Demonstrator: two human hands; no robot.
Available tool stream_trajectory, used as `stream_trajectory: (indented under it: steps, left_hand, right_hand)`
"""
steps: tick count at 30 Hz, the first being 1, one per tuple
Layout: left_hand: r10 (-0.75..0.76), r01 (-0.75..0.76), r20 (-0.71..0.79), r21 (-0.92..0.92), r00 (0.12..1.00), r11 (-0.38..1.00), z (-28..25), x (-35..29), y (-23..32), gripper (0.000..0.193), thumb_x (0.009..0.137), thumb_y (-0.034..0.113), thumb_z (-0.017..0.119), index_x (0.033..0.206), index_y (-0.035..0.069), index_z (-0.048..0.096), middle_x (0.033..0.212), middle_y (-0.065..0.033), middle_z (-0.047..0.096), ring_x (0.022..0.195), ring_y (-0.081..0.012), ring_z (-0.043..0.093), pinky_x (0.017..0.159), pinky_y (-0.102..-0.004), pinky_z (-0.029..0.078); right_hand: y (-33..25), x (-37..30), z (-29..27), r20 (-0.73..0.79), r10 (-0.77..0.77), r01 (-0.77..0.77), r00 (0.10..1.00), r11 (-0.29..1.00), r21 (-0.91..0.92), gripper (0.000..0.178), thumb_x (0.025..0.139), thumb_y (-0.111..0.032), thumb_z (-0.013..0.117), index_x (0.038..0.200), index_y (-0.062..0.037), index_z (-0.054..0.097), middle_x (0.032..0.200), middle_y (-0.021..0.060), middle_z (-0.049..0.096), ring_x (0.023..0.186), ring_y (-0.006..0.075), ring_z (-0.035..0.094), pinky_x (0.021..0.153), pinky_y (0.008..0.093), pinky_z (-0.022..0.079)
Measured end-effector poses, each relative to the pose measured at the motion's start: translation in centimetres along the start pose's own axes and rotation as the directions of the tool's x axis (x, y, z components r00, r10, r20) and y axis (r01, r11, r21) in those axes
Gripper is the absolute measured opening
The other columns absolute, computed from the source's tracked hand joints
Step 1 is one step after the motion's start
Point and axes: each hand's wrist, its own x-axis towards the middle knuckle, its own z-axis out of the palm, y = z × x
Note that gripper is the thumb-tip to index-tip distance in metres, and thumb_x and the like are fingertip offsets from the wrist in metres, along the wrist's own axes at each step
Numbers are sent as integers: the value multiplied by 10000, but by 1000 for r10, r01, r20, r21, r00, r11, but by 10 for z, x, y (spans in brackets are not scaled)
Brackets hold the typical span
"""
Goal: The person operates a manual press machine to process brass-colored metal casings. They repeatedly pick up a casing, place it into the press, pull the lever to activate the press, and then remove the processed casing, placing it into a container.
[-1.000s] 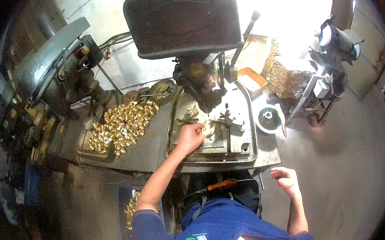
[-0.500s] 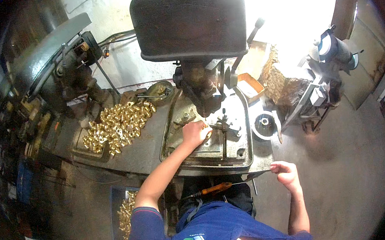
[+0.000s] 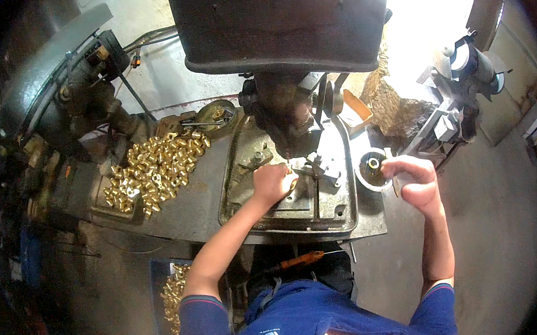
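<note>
My left hand (image 3: 272, 184) is closed around a small brass fitting (image 3: 291, 181), mostly hidden by the fingers, on the drill press table (image 3: 265, 222). Just above it is the dark lower head of the drill press (image 3: 287, 119). My right hand (image 3: 416, 182) is over the right side of a round bowl (image 3: 363, 182), with fingers curved and the thumb apart from them. Close to those fingertips, a pale strip-like handle (image 3: 397, 187) leans at the bowl's rim. I cannot see whether they touch it. A small yellowish ring (image 3: 373, 162) shows inside the bowl.
Left of the press, many brass fittings (image 3: 156, 169) lie piled on the bench (image 3: 205, 190). A dish with metal tools (image 3: 218, 116) stands behind them. More fittings fill a blue bin (image 3: 158, 299) below. An orange-handled tool (image 3: 303, 259) lies by my waist. Another machine (image 3: 89, 99) stands left.
My right hand has moved up and forward from the bench's front right corner to the bowl. My left hand keeps its hold on the fitting. The view has shifted slightly.
</note>
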Motion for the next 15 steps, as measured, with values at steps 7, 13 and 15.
stream_trajectory:
  steps: [7, 13, 15]
  left_hand:
    - [-44, 46, 17, -91, 999, 995, -4, -1, 3, 243, 714, 327, 687, 656, 96, 640, 589, -131, 587, 550, -305, 591, 499, -416, 452]
    - [-42, 37, -66, -75, 997, 997, -9, -24, 13, 179, 785, 258, 631, 822, 84, 614, 573, -128, 571, 516, -308, 578, 464, -394, 441]
    - [-61, 60, -6, -59, 998, 996, -20, -29, 23, 184, 797, 243, 610, 872, 76, 591, 571, -122, 573, 527, -294, 592, 461, -401, 437]
  right_hand:
    - [-17, 95, -26, -298, -73, 190, 952, 903, 387, 520, 689, -71, 432, 1170, 117, 485, 1128, 202, 564, 1031, 267, 553, 897, 326, 438]
    - [-36, 162, -35, -399, -146, 368, 905, 739, 565, 432, 859, -64, 349, 1225, 165, 342, 1292, 276, 404, 1192, 358, 444, 974, 434, 420]
    - [-42, 165, -30, -402, -145, 378, 904, 711, 593, 359, 890, -85, 334, 1170, 133, 392, 1305, 260, 391, 1179, 360, 448, 973, 468, 405]
